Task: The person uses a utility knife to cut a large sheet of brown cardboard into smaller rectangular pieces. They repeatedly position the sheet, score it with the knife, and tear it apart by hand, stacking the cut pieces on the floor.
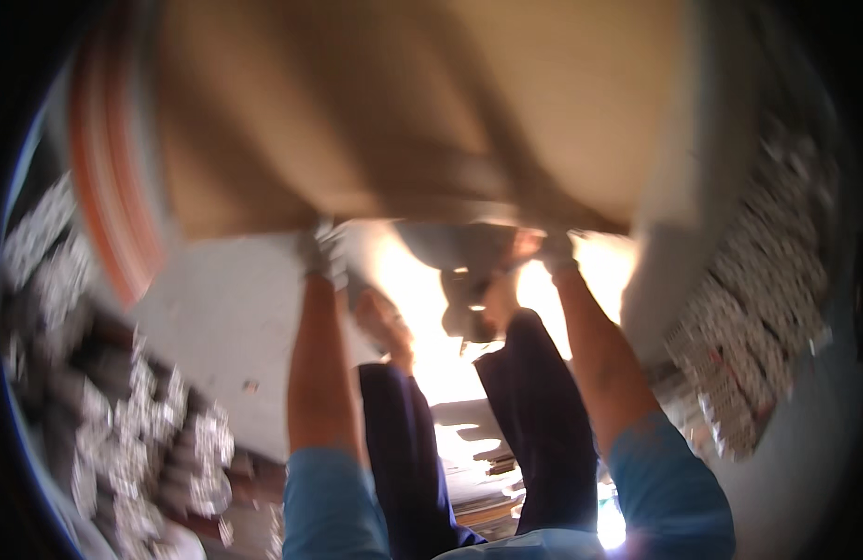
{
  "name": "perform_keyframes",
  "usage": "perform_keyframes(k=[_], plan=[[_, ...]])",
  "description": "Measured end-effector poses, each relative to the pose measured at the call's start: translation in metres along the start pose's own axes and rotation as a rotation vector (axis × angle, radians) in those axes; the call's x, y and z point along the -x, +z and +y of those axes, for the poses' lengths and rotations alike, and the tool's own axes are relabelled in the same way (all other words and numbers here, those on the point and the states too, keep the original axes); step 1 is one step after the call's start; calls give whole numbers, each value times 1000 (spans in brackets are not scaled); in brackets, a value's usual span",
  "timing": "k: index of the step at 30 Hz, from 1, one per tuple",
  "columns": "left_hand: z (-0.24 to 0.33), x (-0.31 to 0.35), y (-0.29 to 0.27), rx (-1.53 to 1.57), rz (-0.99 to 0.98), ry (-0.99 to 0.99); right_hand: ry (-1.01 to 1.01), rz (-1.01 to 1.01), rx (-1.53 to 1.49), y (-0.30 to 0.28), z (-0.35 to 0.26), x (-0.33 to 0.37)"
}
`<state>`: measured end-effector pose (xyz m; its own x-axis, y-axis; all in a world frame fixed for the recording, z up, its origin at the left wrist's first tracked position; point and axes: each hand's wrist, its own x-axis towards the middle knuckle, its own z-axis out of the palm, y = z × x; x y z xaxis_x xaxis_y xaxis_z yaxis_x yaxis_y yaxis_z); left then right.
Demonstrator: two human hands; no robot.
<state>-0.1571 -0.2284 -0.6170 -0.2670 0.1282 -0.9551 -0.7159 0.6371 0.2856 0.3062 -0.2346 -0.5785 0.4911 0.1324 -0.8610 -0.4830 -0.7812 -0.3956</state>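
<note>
A large flat tan sheet [403,121], which looks like cardboard, fills the upper middle of the view. Both my arms reach forward to its near edge. My left hand [321,254] grips that edge left of centre, and my right hand [556,250] grips it further right. Both hands look pale, as if gloved, and motion smears them. My fingers are mostly hidden at the sheet's edge. Shadows of arms fall across the tan surface.
Grey floor [226,327] lies below, with bright sunlight patches around my feet. Blurred stacks of whitish bundles stand at left [142,429] and right [749,308]. An orange-striped band [110,159] runs along the sheet's left side. My dark-trousered legs stand between my arms.
</note>
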Motion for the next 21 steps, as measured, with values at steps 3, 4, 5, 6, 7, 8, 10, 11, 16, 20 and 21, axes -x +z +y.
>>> perform_keyframes(k=[3, 4, 5, 6, 7, 8, 10, 11, 16, 20, 21], plan=[[6, 0, 0, -131, 4, -12, -37, 109, 91, 11, -5, 14], [9, 5, 6, -179, 15, -30, 15, 158, -34, 18, -10, 17], [13, 11, 11, -196, 21, -30, 59, 172, -143, 25, -14, 21], [16, 18, 17, -208, 61, -39, 74, 210, -177, 28, -17, 25], [20, 24, 21, -201, 77, -12, 88, 193, -225, 33, -18, 29], [22, 31, 25, -192, 63, -24, 77, 242, -164, 35, -21, 32], [27, 38, 27, -199, 87, -38, 75, 202, -174, 37, -20, 36], [28, 39, 26, -177, 110, -39, 99, 213, -175, 36, -18, 38], [26, 26, 11, -182, 121, -42, 125, 202, -184, 32, -11, 36], [29, 23, -2, -249, 140, -100, 79, 176, -202, 32, -8, 34], [32, 26, -4, -279, 110, -112, 60, 156, -214, 33, -8, 34]])
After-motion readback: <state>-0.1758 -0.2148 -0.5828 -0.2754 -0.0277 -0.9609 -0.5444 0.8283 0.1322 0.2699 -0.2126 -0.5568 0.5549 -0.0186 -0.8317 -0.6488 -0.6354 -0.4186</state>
